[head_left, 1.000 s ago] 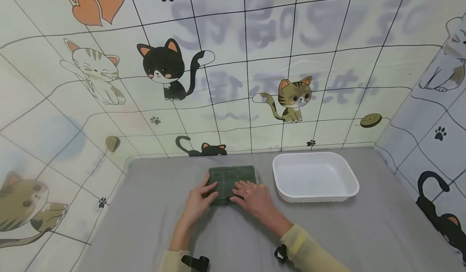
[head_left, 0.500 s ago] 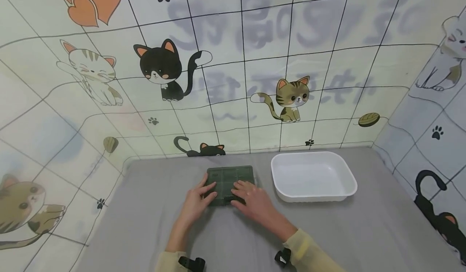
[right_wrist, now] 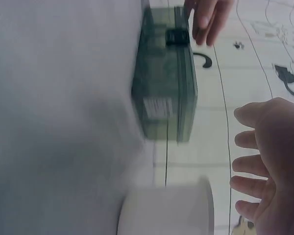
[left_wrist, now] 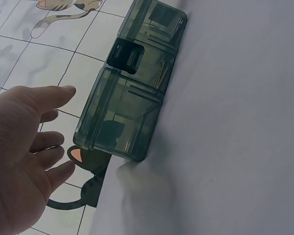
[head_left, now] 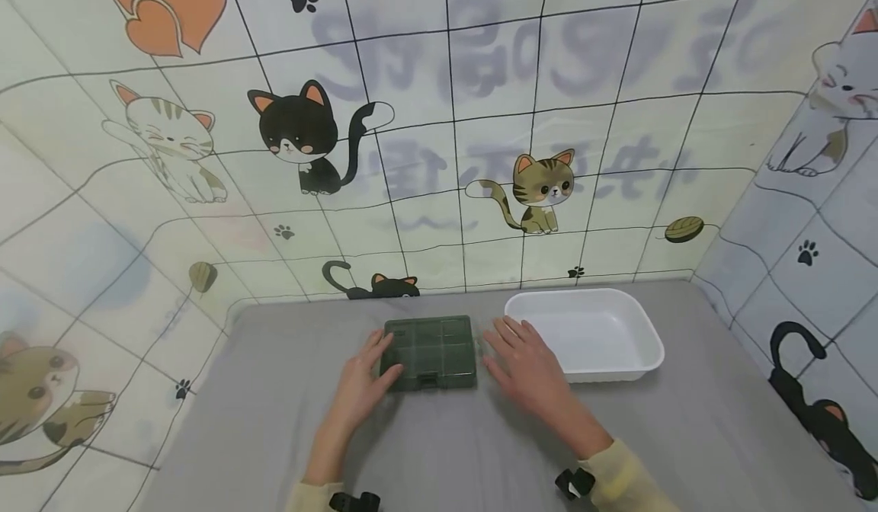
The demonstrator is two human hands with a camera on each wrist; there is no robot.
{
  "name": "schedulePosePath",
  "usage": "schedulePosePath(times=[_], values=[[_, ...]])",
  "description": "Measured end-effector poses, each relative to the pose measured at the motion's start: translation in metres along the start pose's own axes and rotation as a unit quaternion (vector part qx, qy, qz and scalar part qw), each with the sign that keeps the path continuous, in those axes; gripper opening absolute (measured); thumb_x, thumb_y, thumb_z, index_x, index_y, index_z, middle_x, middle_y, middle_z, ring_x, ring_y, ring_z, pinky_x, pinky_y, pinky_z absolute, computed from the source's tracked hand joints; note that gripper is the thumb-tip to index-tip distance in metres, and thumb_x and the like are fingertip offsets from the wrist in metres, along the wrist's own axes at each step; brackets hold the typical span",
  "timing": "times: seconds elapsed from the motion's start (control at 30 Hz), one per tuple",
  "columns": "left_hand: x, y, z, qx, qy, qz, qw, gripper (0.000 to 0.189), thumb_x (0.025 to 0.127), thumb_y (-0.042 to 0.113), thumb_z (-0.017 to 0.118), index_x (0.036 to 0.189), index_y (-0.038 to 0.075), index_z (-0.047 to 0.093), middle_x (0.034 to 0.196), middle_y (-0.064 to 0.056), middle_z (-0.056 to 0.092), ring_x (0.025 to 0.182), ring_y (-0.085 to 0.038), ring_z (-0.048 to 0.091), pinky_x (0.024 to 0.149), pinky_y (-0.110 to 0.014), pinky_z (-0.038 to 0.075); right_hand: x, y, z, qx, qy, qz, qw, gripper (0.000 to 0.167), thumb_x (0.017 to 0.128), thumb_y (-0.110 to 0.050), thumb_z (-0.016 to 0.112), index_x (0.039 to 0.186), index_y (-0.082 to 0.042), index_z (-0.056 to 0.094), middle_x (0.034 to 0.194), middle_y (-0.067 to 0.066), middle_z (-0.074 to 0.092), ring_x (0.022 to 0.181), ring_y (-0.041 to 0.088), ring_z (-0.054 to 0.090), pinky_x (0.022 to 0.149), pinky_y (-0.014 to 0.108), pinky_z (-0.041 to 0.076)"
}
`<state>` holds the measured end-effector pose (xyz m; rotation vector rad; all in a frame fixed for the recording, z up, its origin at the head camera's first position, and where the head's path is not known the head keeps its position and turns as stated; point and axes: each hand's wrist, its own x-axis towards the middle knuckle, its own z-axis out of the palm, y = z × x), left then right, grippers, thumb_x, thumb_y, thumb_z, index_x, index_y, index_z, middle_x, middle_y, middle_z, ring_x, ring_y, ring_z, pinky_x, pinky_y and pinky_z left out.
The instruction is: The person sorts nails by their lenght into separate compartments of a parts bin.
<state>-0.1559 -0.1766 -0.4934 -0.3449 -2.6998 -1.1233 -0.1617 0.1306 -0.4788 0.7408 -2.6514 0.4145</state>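
A dark green see-through compartment box (head_left: pixel 439 352) lies on the grey cloth, its lid down and a black latch (left_wrist: pixel 126 56) on the front. Through its wall in the left wrist view, a small gold-coloured chain-like thing (left_wrist: pixel 160 74) and some dark shapes show dimly. My left hand (head_left: pixel 358 388) is at the box's left edge, fingers loosely spread; whether they touch it I cannot tell. To the right of the box, apart from it, my right hand (head_left: pixel 530 367) hovers with relaxed fingers and holds nothing. It partly covers the white tray's left side.
A white plastic tray (head_left: pixel 607 375) stands to the right of the box. Grey cloth (head_left: pixel 439 451) covers the table. Cat-printed curtains (head_left: pixel 425 154) rise behind and on both sides.
My right hand has left the box's front right part and moved right, towards the white tray. The left hand stays by the box's left edge. The head view has shifted slightly.
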Motion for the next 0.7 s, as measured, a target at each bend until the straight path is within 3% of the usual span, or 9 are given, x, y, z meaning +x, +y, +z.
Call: schedulePosePath(times=[0.1,0.33,0.5,0.7], values=[[-0.002,-0.001,-0.002,0.01,0.016,0.004,0.9998,0.057,0.091,0.011,0.078,0.141,-0.007,0.058,0.15,-0.028,0.047,0.142,-0.044,0.041,0.111,-0.061,0.037,-0.005,0.013,-0.007,-0.01,-0.01,0.023,0.9996,0.047,0.097,-0.026,0.072,0.135,-0.001,0.065,0.145,0.022,0.056,0.138,0.039,0.048,0.116,0.056,0.034],[-0.007,-0.005,-0.006,0.097,0.051,0.034,0.9934,0.053,0.092,0.012,0.077,0.139,-0.006,0.059,0.149,-0.027,0.049,0.142,-0.045,0.041,0.113,-0.06,0.035,-0.017,0.039,-0.017,-0.023,0.016,0.059,0.9978,0.052,0.095,-0.023,0.071,0.14,0.002,0.06,0.151,0.029,0.046,0.141,0.044,0.041,0.115,0.062,0.03],[-0.007,-0.002,-0.009,0.126,0.043,0.047,0.99,0.054,0.094,0.012,0.075,0.141,-0.006,0.057,0.151,-0.028,0.046,0.143,-0.047,0.038,0.115,-0.062,0.031,-0.025,0.055,-0.02,-0.051,0.011,0.086,0.9949,0.062,0.097,-0.028,0.067,0.149,0.001,0.05,0.159,0.031,0.031,0.147,0.047,0.029,0.115,0.068,0.022],[-0.005,0.004,-0.01,0.158,0.028,0.053,0.9856,0.056,0.096,0.017,0.073,0.143,-0.008,0.055,0.154,-0.03,0.041,0.145,-0.049,0.033,0.115,-0.066,0.028,-0.031,0.067,-0.023,-0.063,0.009,0.099,0.993,0.067,0.096,-0.031,0.067,0.151,0.001,0.045,0.16,0.033,0.026,0.149,0.048,0.021,0.113,0.073,0.015]])
